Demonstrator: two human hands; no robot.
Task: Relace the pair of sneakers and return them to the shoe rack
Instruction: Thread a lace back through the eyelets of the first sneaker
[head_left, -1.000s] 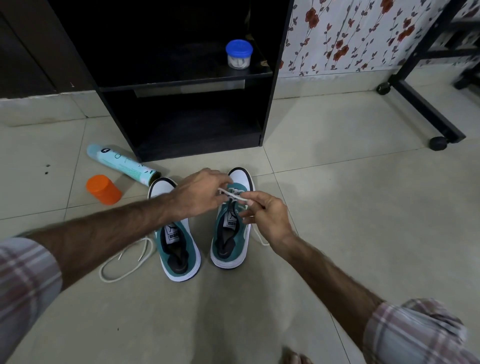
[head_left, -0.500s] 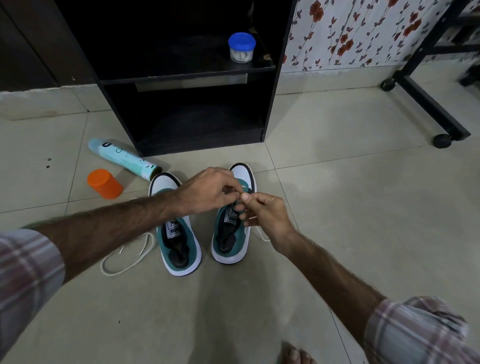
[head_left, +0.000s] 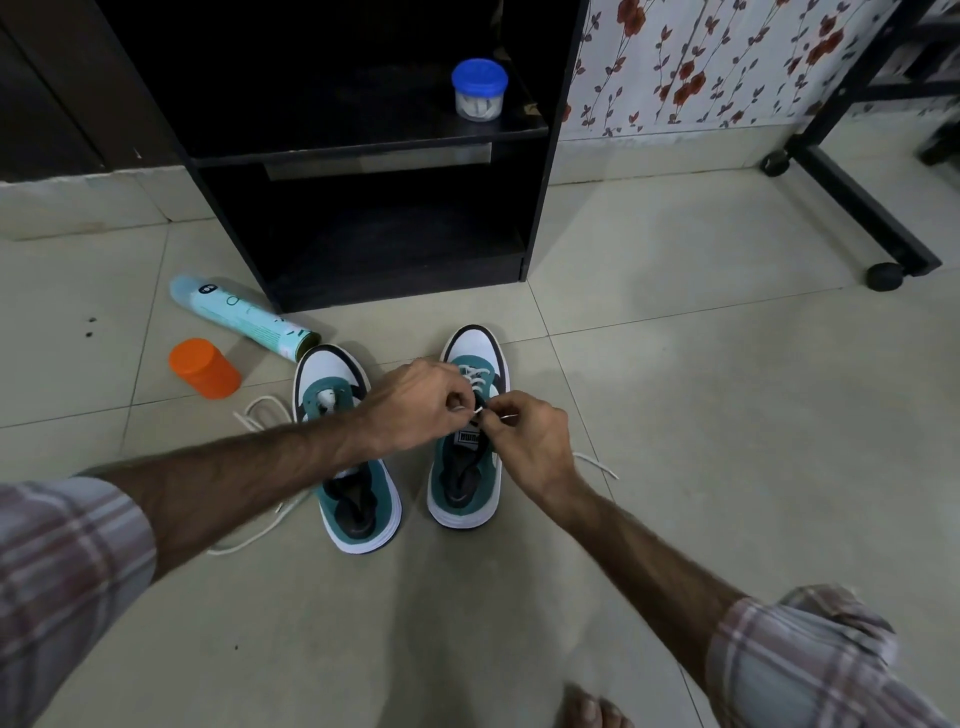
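Observation:
Two teal and white sneakers stand side by side on the tiled floor, toes toward the black shoe rack. The right sneaker has white lace crossed through its front eyelets. My left hand and my right hand meet over its tongue, and each pinches part of that white lace. One lace end trails on the floor to the right. The left sneaker has no lace in it; a loose white lace lies beside it, partly hidden under my left forearm.
A teal spray can lies on the floor left of the rack, with an orange cap near it. A blue-lidded jar sits on the rack's upper shelf. A black wheeled frame stands at the right. My bare toes show at the bottom.
Both hands have drawn back from the toe toward the tongue of the right sneaker, still pinching the lace. The laced front eyelets are now uncovered.

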